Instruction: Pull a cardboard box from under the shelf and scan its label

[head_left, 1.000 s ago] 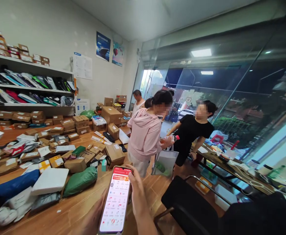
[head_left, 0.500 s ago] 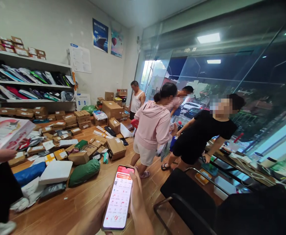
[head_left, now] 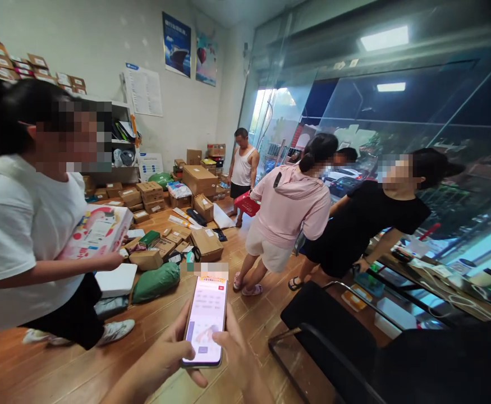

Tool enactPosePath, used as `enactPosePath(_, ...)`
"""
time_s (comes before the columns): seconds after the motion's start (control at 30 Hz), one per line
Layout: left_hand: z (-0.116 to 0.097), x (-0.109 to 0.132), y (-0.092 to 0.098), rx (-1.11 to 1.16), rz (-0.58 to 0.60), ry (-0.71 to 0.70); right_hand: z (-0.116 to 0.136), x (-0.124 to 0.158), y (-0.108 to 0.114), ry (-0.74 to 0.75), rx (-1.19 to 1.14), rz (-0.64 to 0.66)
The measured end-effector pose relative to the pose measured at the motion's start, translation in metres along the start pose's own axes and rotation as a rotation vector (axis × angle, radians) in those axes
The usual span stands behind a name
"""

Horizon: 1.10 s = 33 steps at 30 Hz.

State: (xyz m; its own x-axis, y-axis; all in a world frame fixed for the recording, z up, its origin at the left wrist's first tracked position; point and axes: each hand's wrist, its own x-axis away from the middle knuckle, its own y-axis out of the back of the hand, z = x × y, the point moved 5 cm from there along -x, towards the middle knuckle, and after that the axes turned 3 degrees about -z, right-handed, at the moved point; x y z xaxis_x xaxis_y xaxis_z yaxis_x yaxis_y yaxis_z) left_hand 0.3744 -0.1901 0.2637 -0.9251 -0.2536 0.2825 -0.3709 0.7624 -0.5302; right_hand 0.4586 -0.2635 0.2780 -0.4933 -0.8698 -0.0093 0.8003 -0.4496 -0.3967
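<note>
A smartphone (head_left: 205,314) with a lit, mostly white and pink screen is held upright at the bottom middle. My left hand (head_left: 171,342) grips its left side, the thumb over the lower left of the screen and a fingertip showing below the phone. My right hand (head_left: 234,342) is around the right edge, its thumb over the lower right of the screen. The other fingers of both hands are mostly hidden behind the phone.
At left a person (head_left: 26,213) carries a pink-and-white box (head_left: 100,230). Parcels, including a green bag (head_left: 156,282), cover the floor ahead. Several other people stand near the glass front. A black chair (head_left: 325,320) and a cluttered desk (head_left: 430,280) are at right.
The phone's screen shows a different page, and both thumbs are now lower on it. The person with the box has come in from the left. The person in pink has shifted right.
</note>
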Motion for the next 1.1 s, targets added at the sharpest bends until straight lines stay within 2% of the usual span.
enactPosePath(0.2,-0.003,0.000,0.002,0.070,0.064,-0.042,-0.013,-0.001,-0.001,0.045,0.088,0.000)
enactPosePath(0.4,-0.006,0.000,0.003,0.022,-0.007,-0.045,-0.011,-0.004,-0.003,0.019,-0.022,0.047)
enactPosePath(0.57,-0.006,0.000,0.005,-0.046,-0.116,-0.029,-0.014,-0.005,-0.006,0.026,-0.036,0.097)
enactPosePath(0.63,-0.006,0.000,0.006,-0.027,-0.120,-0.029,-0.015,-0.007,-0.008,0.032,-0.028,0.117)
enactPosePath(0.8,-0.009,0.000,0.005,0.044,-0.049,-0.067,-0.018,-0.012,-0.008,0.030,0.039,0.075)
enactPosePath(0.93,-0.011,0.000,0.007,-0.020,-0.083,-0.040,-0.022,-0.013,-0.006,0.035,-0.007,0.084)
enactPosePath(1.1,-0.018,0.004,0.003,-0.070,-0.091,-0.014,-0.022,-0.014,-0.003,-0.001,-0.019,0.013)
